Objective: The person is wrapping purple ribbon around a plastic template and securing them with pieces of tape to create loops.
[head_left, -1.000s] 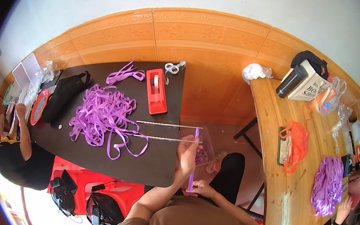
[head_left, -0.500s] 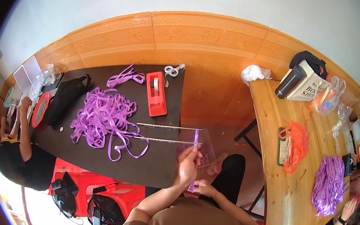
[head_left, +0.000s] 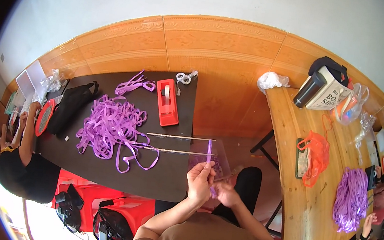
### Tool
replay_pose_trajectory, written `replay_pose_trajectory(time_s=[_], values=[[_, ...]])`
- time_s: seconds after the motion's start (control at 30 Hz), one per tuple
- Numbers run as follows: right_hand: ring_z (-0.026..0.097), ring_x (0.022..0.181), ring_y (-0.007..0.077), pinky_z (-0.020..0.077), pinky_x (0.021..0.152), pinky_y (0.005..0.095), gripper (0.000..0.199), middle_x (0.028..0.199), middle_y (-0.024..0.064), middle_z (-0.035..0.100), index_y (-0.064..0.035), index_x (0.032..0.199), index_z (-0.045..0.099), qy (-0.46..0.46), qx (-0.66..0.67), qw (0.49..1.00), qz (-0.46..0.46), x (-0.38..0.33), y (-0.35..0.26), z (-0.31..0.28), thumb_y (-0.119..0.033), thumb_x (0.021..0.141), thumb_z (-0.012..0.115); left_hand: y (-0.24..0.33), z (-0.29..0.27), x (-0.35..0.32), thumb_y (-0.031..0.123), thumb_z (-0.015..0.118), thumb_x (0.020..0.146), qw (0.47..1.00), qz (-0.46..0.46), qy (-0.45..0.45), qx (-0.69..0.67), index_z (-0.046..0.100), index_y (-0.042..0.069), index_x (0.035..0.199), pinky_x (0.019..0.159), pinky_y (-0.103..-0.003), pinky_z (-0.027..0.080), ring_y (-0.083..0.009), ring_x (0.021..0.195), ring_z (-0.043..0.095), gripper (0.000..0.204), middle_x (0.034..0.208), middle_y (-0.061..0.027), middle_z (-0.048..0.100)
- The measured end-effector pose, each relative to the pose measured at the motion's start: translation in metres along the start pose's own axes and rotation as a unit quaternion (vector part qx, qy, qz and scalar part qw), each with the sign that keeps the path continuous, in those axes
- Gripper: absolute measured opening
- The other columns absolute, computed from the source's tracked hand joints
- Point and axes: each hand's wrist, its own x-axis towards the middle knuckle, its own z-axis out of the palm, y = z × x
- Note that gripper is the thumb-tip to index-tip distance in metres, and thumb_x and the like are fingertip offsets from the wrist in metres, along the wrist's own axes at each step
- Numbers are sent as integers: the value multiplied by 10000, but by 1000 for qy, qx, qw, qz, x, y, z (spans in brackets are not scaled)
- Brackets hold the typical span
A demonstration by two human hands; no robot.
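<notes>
Two thin twisted metal rods (head_left: 180,136) jut out over the right edge of the dark table. A strip of purple ribbon (head_left: 210,150) spans their outer ends and runs down to my hands. My left hand (head_left: 199,183) pinches this strip just below the nearer rod. Close beside it on the right is my right hand (head_left: 227,195), smeared by motion, next to the ribbon's lower tail; its grip is unclear. A heap of purple ribbon (head_left: 111,127) lies on the table left of the rods, and a loop of it reaches their inner ends.
The dark table (head_left: 157,177) also bears a red tape dispenser (head_left: 168,103), tape rolls (head_left: 183,78) and a black bag (head_left: 72,106). A clear bin (head_left: 225,164) is below the rods. At right, a wooden table (head_left: 304,213) holds a ribbon bundle (head_left: 351,200). Other people sit on both sides.
My right hand has moved slightly up and to the right, swinging the ribbon's lower tail rightward. My left hand still pinches the strip, a little lower in view.
</notes>
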Motion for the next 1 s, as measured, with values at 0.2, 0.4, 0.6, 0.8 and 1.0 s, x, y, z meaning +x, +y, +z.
replay_pose_trajectory(time_s=[0.2, 0.4, 0.6, 0.8, 1.0], values=[[584, 813, 113, 455, 728, 247, 173, 889, 60, 633, -11, 943, 632, 186, -142, 953, -194, 52, -132, 41, -159, 903, 552, 6, -7, -3, 115, 502, 930, 1000, -27, -9, 9, 599, -3, 960, 423, -179, 288, -69, 475, 420, 156, 677, -18, 545], [512, 674, 44, 398, 600, 195, 137, 717, -10, 588, 5, 815, 635, 82, -288, 931, -211, 105, -177, 54, -129, 842, 642, 4, -4, -1, 101, 498, 932, 999, -26, -16, 11, 605, -8, 948, 411, -169, 284, -49, 452, 392, 153, 660, -11, 550], [523, 633, 64, 419, 596, 205, 114, 666, 4, 589, 2, 743, 639, 37, -287, 948, -130, 118, -173, 54, -74, 827, 648, 5, -8, -2, 101, 495, 934, 999, -28, -16, -3, 606, -11, 948, 411, -177, 290, -51, 454, 398, 158, 661, -15, 550], [553, 646, 77, 451, 617, 214, 102, 692, 24, 614, 2, 752, 646, 22, -240, 964, -110, 123, -171, 55, -70, 823, 650, 6, -7, -1, 106, 496, 933, 999, -33, -16, 2, 604, -3, 955, 415, -178, 291, -49, 455, 400, 155, 669, -8, 553], [586, 683, 96, 479, 642, 227, 98, 718, 40, 625, 3, 770, 650, 27, -188, 978, -89, 121, -171, 57, -78, 826, 649, 2, -10, -5, 112, 480, 939, 999, -30, -12, 36, 597, 5, 959, 421, -177, 314, -52, 458, 419, 160, 673, -7, 555]])
